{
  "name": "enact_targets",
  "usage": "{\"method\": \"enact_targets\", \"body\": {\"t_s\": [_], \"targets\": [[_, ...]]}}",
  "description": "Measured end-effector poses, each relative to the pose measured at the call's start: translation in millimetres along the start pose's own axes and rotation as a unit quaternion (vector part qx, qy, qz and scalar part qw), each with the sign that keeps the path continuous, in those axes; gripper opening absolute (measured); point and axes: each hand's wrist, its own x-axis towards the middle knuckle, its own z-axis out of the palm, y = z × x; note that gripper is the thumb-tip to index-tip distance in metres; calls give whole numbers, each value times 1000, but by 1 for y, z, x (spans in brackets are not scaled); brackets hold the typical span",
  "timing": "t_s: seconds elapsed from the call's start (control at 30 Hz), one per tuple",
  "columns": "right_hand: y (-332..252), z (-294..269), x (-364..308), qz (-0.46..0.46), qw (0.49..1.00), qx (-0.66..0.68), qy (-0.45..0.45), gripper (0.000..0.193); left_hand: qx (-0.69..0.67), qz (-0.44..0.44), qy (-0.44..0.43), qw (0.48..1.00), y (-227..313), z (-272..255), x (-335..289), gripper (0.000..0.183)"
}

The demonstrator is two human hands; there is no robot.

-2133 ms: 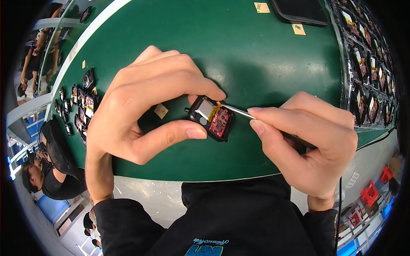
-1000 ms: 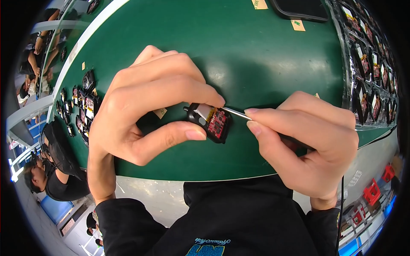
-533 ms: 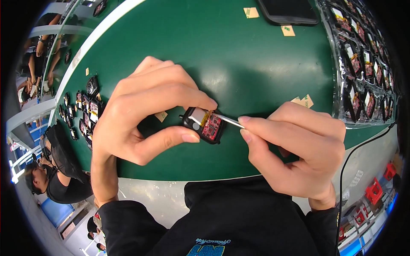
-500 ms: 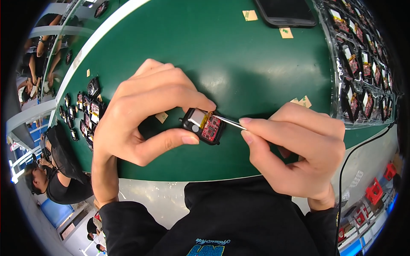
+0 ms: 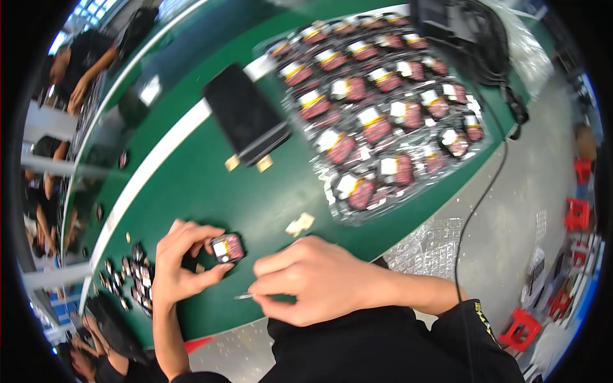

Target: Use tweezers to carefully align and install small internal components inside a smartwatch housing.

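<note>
My left hand (image 5: 175, 265) holds a small black-cased device (image 5: 228, 247) at its edges, between the thumb and the bent fingers. The case is open, showing a red circuit board and a white block with a yellow strip. To its right, my right hand (image 5: 313, 281) pinches a thin pair of metal tweezers (image 5: 243, 296). The tweezers point left, below the device and apart from it. Motion blur hides their tips.
A clear plastic tray (image 5: 332, 207) holds several similar open devices at the back right. More devices (image 5: 142, 281) lie left of my left hand. A black phone-like slab (image 5: 246, 115) and beige paper pieces (image 5: 300, 223) lie on the green table. A black cable (image 5: 488, 185) hangs at the right.
The view has swung right, bringing the whole tray in. My right hand has drawn the tweezers off the board, down and away. The device stays in my left hand.
</note>
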Motion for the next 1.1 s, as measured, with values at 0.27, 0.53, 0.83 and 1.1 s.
{"method": "enact_targets", "body": {"t_s": [0.27,0.53,0.83,1.1], "targets": [[-1,-3,-1,30,997,-6,-68,18,-182,9,-18,983,40,-17,90,59],[0,-5,3,23,997,10,-73,12,-43,340,-158,926,118,62,247,47],[-1,-6,-2,-22,999,0,-26,12,12,205,38,978,53,12,199,31],[-5,-5,4,25,998,-13,-47,10,339,-225,187,894,-131,-90,69,33]]}}
